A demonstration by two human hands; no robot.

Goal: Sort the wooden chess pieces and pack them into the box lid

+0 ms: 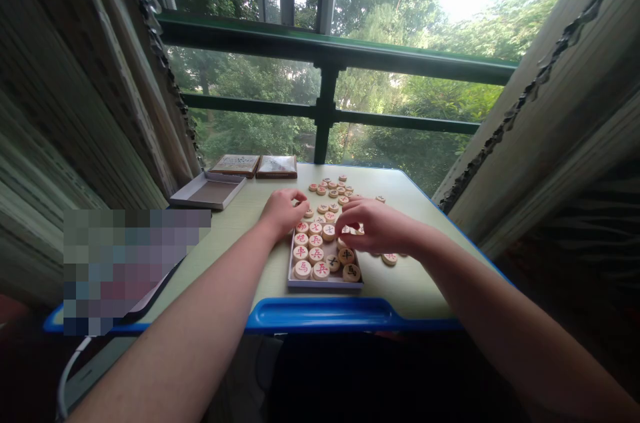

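A shallow box stands near the table's front edge, with round wooden xiangqi pieces laid in rows inside it. Red-marked pieces fill its left side; black-marked ones, such as a horse piece, lie on the right. My left hand is at the box's far left corner, fingers loosely bent and apart, close to a loose piece. Over the box's right side my right hand curls its fingers down onto a xiangqi piece, which they mostly hide.
Loose xiangqi pieces are scattered beyond the box, and another piece lies to its right. An open box lid and two flat cases sit at the back left. A blurred-out device rests at left, beside a cable.
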